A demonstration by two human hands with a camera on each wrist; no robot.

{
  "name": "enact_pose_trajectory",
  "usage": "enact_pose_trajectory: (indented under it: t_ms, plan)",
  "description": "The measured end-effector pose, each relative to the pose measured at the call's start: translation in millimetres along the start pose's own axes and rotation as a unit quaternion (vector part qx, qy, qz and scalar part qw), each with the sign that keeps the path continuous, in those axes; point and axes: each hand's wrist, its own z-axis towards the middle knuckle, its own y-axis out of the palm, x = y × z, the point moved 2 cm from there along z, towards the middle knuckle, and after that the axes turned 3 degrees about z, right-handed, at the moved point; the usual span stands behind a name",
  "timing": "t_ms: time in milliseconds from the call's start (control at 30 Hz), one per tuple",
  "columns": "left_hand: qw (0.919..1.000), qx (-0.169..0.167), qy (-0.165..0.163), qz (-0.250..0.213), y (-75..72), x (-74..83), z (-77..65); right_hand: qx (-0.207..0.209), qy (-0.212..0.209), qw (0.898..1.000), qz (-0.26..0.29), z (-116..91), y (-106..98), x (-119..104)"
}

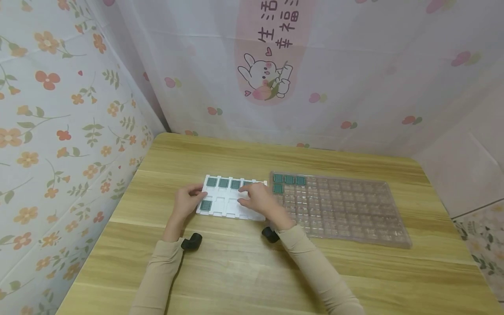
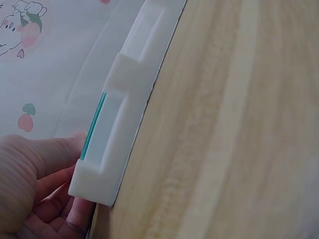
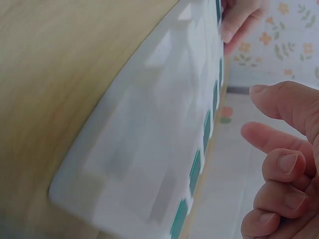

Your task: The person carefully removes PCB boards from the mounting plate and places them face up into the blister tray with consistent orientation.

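Note:
A white plastic tray (image 1: 214,194) with shallow pockets lies on the table. Small square green chips (image 1: 223,183) fill several pockets along its far row, and another chip (image 1: 206,205) sits at its near left corner. My left hand (image 1: 187,202) grips the tray's left edge; in the left wrist view the thumb lies by a chip's green edge (image 2: 93,127). Above the tray's right half hovers my right hand (image 1: 257,200), thumb and index finger apart, other fingers curled, with nothing between them in the right wrist view. That hand hides part of the tray.
Right of the white tray lies a larger clear plastic tray (image 1: 354,210) with many small compartments; several green chips (image 1: 278,178) occupy its far left corner. Wooden tabletop (image 1: 232,267) spreads around both trays. Patterned curtains (image 1: 197,65) stand behind and to the left.

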Motion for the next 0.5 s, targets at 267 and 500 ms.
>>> enact_pose_trajectory:
  t_ms: [267,500]
  plan:
    - [1.0,-0.003,-0.001,0.0,-0.5,0.5,-0.7,0.001,-0.019,0.999,0.026,3.8,6.4,-10.6]
    - [1.0,-0.001,-0.002,-0.003,-0.9,0.3,-1.0,-0.007,-0.014,1.0,0.027,4.5,10.5,-15.5]
